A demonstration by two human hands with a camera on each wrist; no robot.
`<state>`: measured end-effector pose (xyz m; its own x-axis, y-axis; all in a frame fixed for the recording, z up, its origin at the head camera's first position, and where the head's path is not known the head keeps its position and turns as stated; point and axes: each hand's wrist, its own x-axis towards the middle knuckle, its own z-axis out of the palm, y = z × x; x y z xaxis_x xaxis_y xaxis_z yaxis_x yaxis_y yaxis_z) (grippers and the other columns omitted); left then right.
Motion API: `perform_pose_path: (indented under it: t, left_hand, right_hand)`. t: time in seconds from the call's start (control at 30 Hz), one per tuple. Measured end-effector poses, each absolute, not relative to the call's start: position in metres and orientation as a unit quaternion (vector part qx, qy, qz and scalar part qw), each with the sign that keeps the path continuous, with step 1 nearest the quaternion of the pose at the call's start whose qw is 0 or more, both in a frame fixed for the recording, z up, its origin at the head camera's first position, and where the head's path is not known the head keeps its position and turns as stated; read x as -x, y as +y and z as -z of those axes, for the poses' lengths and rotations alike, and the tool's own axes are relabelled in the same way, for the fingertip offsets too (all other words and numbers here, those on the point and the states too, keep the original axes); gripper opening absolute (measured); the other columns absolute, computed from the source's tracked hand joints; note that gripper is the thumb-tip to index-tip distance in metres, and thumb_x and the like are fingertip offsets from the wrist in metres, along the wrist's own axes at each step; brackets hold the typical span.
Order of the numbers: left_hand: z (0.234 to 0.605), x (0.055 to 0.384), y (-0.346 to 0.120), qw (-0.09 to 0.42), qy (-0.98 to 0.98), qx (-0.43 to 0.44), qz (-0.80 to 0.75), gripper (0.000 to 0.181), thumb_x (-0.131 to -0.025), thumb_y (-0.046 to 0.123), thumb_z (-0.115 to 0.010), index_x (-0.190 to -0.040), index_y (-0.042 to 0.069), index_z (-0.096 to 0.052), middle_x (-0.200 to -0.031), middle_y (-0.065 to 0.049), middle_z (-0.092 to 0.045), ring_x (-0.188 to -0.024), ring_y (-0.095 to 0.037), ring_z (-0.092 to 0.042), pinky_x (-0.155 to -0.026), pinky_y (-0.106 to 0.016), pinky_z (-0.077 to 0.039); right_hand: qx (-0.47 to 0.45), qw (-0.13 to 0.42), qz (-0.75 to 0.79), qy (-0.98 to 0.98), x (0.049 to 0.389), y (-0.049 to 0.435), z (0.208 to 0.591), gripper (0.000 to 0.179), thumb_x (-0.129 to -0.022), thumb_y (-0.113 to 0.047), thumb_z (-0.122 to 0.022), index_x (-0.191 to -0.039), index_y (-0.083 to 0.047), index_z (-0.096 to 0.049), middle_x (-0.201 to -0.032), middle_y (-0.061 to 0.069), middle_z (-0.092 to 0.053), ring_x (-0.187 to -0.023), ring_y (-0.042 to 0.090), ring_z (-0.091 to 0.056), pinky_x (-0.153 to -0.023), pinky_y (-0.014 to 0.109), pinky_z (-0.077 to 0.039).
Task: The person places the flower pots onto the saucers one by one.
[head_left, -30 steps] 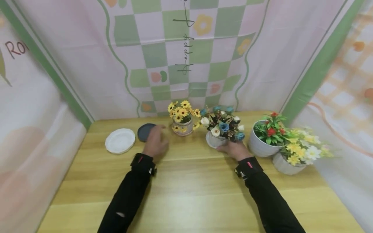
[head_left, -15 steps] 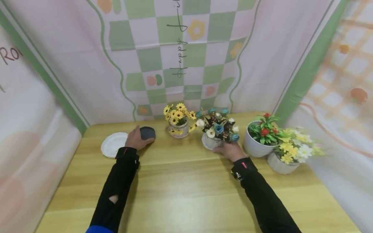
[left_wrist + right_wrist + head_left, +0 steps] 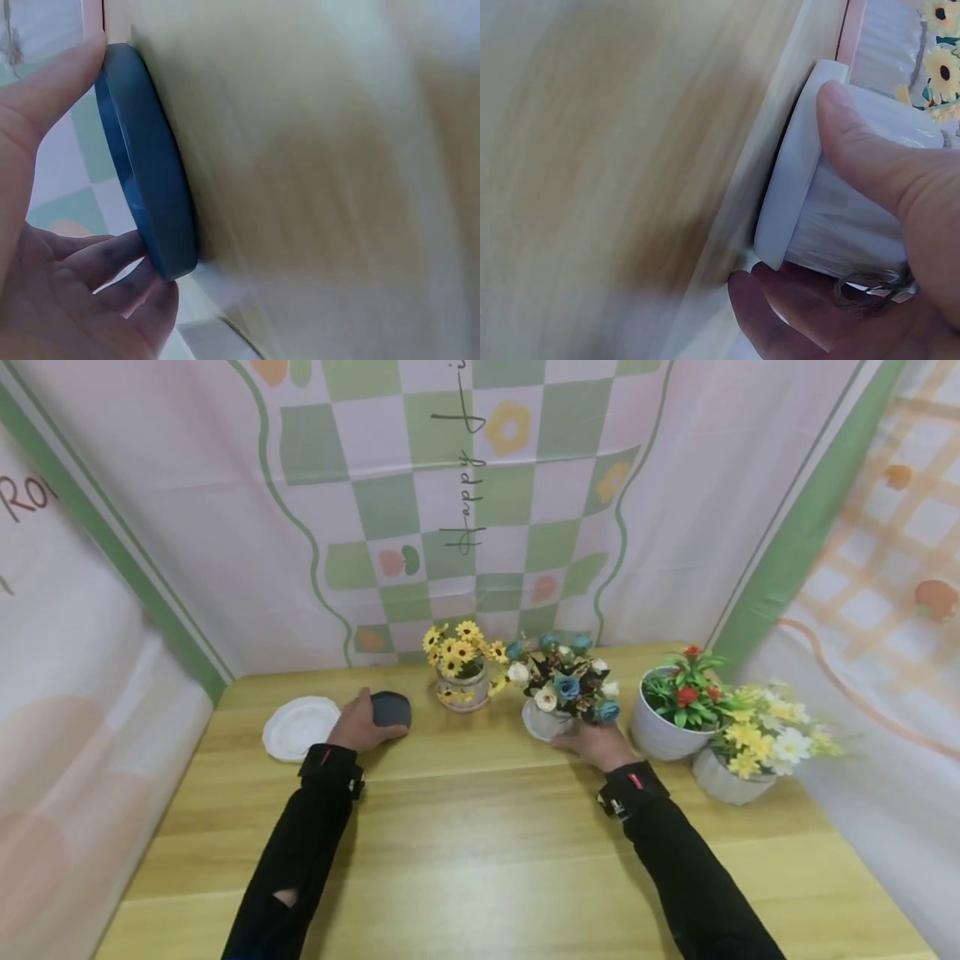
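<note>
My left hand (image 3: 357,724) holds a dark blue-grey plant saucer (image 3: 392,709) by its rim. In the left wrist view, the thumb is at one edge of the saucer (image 3: 154,165) and the fingers are at the opposite edge, close above the wood. My right hand (image 3: 600,745) grips the whitish flowerpot (image 3: 549,720) with blue and white artificial roses (image 3: 566,686). Under that pot lies a white saucer (image 3: 799,169), and the right thumb reaches across its rim onto the pot wall. A twine bow (image 3: 870,289) shows near the right fingers.
Left of the left hand lies a white scalloped saucer (image 3: 300,728). A pot of yellow daisies (image 3: 462,687) stands between the hands. To the right are a white pot with red flowers (image 3: 667,722) and a pot of yellow-white flowers (image 3: 733,777). Fabric walls surround the wooden table (image 3: 465,860).
My left hand has gone from the right side of the dark saucer to its left side and taken hold of its rim. The saucer has shifted slightly right. The right hand stays on its pot.
</note>
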<state>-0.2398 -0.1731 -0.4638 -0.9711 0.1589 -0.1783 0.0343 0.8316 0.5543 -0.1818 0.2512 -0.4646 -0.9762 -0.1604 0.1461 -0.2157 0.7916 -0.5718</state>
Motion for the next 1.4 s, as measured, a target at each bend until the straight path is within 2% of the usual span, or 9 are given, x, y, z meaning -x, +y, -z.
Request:
perform_pose_path:
  t: [0.17, 0.33, 0.47, 0.73, 0.9, 1.0, 1.13, 1.27, 1.4]
  left_hand:
    - [0.466, 0.228, -0.165, 0.099, 0.952, -0.07, -0.281, 0.119, -0.092, 0.052, -0.078, -0.165, -0.011, -0.008, -0.165, -0.04, -0.027, -0.153, -0.053, -0.033, -0.128, -0.06, -0.033]
    - [0.465, 0.215, -0.157, 0.088, 0.951, -0.088, -0.282, 0.118, -0.09, 0.051, -0.081, -0.164, -0.011, -0.013, -0.164, -0.04, -0.031, -0.152, -0.052, -0.037, -0.127, -0.059, -0.036]
    - [0.465, 0.207, -0.152, 0.087, 0.946, -0.089, -0.3, 0.117, -0.09, 0.048, -0.082, -0.165, -0.01, -0.013, -0.166, -0.038, -0.029, -0.153, -0.051, -0.035, -0.128, -0.06, -0.034]
    - [0.469, 0.195, -0.149, 0.084, 0.939, -0.095, -0.319, 0.115, -0.09, 0.046, -0.083, -0.165, -0.008, -0.015, -0.164, -0.038, -0.033, -0.15, -0.051, -0.039, -0.124, -0.061, -0.038]
    - [0.468, 0.188, -0.146, 0.092, 0.937, -0.1, -0.321, 0.115, -0.09, 0.046, -0.083, -0.166, -0.006, -0.013, -0.166, -0.036, -0.03, -0.153, -0.051, -0.036, -0.126, -0.061, -0.037]
    - [0.468, 0.185, -0.144, 0.097, 0.938, -0.103, -0.316, 0.117, -0.09, 0.047, -0.083, -0.166, -0.006, -0.012, -0.167, -0.036, -0.029, -0.154, -0.05, -0.035, -0.127, -0.061, -0.035]
    - [0.469, 0.18, -0.141, 0.102, 0.939, -0.103, -0.313, 0.118, -0.089, 0.047, -0.084, -0.167, -0.005, -0.012, -0.168, -0.034, -0.028, -0.155, -0.049, -0.033, -0.128, -0.06, -0.033]
    - [0.47, 0.175, -0.138, 0.101, 0.937, -0.11, -0.315, 0.119, -0.088, 0.048, -0.085, -0.166, -0.005, -0.013, -0.169, -0.033, -0.029, -0.156, -0.048, -0.033, -0.129, -0.059, -0.033]
    - [0.47, 0.171, -0.135, 0.091, 0.936, -0.117, -0.32, 0.117, -0.088, 0.046, -0.086, -0.166, -0.006, -0.016, -0.166, -0.034, -0.033, -0.153, -0.048, -0.037, -0.126, -0.059, -0.037]
  right_hand:
    - [-0.102, 0.048, -0.292, -0.95, 0.178, 0.253, 0.463, 0.098, -0.084, -0.022, -0.089, -0.159, 0.005, -0.034, -0.16, 0.038, -0.038, -0.146, 0.057, -0.041, -0.124, 0.066, -0.034]
    - [-0.103, 0.059, -0.289, -0.95, 0.17, 0.256, 0.465, 0.104, -0.082, -0.022, -0.091, -0.162, 0.005, -0.029, -0.159, 0.039, -0.039, -0.142, 0.059, -0.044, -0.122, 0.067, -0.036]
    - [-0.109, 0.061, -0.295, -0.947, 0.164, 0.257, 0.466, 0.109, -0.081, -0.02, -0.092, -0.163, 0.004, -0.025, -0.159, 0.039, -0.04, -0.141, 0.059, -0.045, -0.121, 0.067, -0.037]
    - [-0.075, 0.014, -0.297, -0.952, 0.149, 0.267, 0.463, 0.109, -0.084, -0.031, -0.09, -0.165, 0.003, -0.025, -0.164, 0.039, -0.031, -0.146, 0.061, -0.037, -0.122, 0.07, -0.034]
    - [-0.039, -0.016, -0.304, -0.952, 0.125, 0.281, 0.458, 0.122, -0.086, -0.041, -0.087, -0.165, 0.009, -0.008, -0.165, 0.043, -0.022, -0.148, 0.063, -0.031, -0.122, 0.073, -0.029]
    - [-0.024, -0.028, -0.293, -0.955, 0.107, 0.288, 0.453, 0.129, -0.087, -0.046, -0.085, -0.166, 0.006, 0.002, -0.167, 0.042, -0.014, -0.15, 0.063, -0.026, -0.123, 0.074, -0.025]
    - [0.004, -0.043, -0.253, -0.967, 0.08, 0.3, 0.446, 0.121, -0.089, -0.054, -0.08, -0.166, 0.008, -0.009, -0.162, 0.044, -0.024, -0.145, 0.064, -0.033, -0.117, 0.076, -0.033]
    - [0.036, -0.069, -0.212, -0.974, 0.053, 0.318, 0.438, 0.106, -0.095, -0.063, -0.069, -0.156, 0.015, -0.033, -0.148, 0.047, -0.044, -0.128, 0.065, -0.051, -0.098, 0.075, -0.05]
    - [0.086, -0.141, -0.185, -0.969, 0.034, 0.341, 0.428, 0.112, -0.097, -0.079, -0.05, -0.149, 0.02, -0.039, -0.144, 0.049, -0.045, -0.121, 0.068, -0.053, -0.085, 0.071, -0.055]
